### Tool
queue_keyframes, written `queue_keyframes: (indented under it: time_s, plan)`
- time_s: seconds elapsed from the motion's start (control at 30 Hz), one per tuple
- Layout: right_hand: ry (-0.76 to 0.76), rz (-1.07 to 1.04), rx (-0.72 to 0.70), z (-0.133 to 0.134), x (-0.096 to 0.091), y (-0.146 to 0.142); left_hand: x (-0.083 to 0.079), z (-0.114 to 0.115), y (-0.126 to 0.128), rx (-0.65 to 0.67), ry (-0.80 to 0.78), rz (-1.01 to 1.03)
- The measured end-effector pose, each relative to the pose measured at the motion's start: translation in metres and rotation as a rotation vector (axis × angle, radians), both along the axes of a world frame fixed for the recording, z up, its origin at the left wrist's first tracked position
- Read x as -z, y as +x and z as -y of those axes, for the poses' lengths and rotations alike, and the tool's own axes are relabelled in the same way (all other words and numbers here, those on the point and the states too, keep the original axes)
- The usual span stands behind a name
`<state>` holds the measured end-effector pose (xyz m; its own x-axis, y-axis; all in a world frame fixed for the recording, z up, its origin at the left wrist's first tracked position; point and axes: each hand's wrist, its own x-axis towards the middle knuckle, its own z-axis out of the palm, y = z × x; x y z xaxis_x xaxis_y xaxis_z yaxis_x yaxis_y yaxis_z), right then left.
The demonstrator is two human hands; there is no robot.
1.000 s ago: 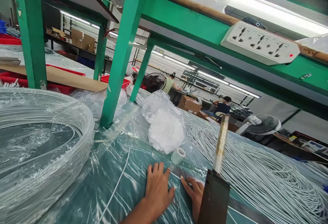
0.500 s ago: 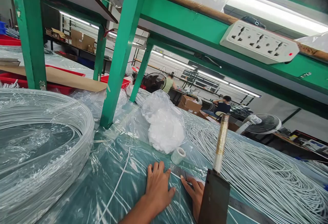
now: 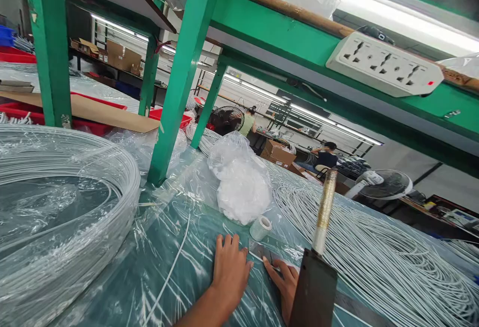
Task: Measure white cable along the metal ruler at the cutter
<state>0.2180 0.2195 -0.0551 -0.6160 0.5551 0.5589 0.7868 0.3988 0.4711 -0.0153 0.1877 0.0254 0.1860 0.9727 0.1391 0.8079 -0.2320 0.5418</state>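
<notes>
My left hand lies flat, fingers spread, on the clear plastic sheet that covers the green table. My right hand rests just to its right, fingers on a thin white wire against a metal ruler; its lower part is hidden behind a dark cutter blade with a raised handle. A single white wire runs down the sheet left of my left hand. A small roll of tape stands just beyond my fingers.
A big coil of white wire in plastic fills the left. A bag of white material sits behind the tape. Cut white wires lie spread on the right. Green frame posts and a power strip hang overhead. Other people work far back.
Both hands stay pressed on the sheet in the same place. The view has shifted slightly.
</notes>
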Motion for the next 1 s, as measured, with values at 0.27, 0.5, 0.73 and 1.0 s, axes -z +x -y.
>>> queue_keyframes:
  time_s: [0.27,0.5,0.73,1.0]
  plan:
    - [0.068,0.113,0.028,0.002,-0.002,-0.003,0.005,0.0,0.001,-0.015,0.029,0.058]
    - [0.066,0.148,0.042,0.005,-0.007,-0.006,0.014,-0.004,0.001,-0.005,0.021,0.16]
    - [0.052,0.103,0.022,0.002,0.0,-0.003,0.008,0.0,0.0,-0.042,-0.028,0.14]
    - [0.044,0.019,-0.002,0.0,0.004,0.001,0.003,-0.001,0.0,-0.025,-0.008,-0.013]
